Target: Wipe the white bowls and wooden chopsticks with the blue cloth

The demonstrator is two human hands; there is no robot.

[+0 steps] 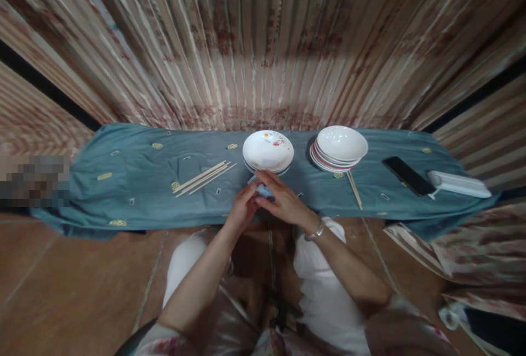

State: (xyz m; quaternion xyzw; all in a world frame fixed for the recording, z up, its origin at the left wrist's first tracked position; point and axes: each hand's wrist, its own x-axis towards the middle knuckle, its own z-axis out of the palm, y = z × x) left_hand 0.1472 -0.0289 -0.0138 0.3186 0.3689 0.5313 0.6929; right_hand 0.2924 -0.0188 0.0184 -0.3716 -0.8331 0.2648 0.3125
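My two hands close on a small light-blue thing (265,190) at the centre of the frame: the left hand (244,202) grips from its left side, while the right hand (284,198) arches over it from the right, thumb below and fingers above. Its exact form is hidden by my fingers, and I cannot tell how hard they press. I judge it light; whether it is stiff or soft is not shown, so a gentle hold at its two opposite sides seems the safest. Just beyond, my right fingertips overlap the front rim of the plate stack (268,150); contact cannot be made out. The plates, and the bowl stack (342,144) to their right, look smooth, hard and breakable, best taken low by opposite rims. To the left lie loose chopsticks (205,179), probably light and apt to roll; a further pair (354,190) points forward from beneath the bowls. At the right of the frame, a black phone (407,175) and a white device (460,183) limit movement. The near edge of the blue-green tablecloth (152,202) runs just below my hands, and the curtain (263,44) bounds the far side; the widest room for moving lies left of the chopsticks.
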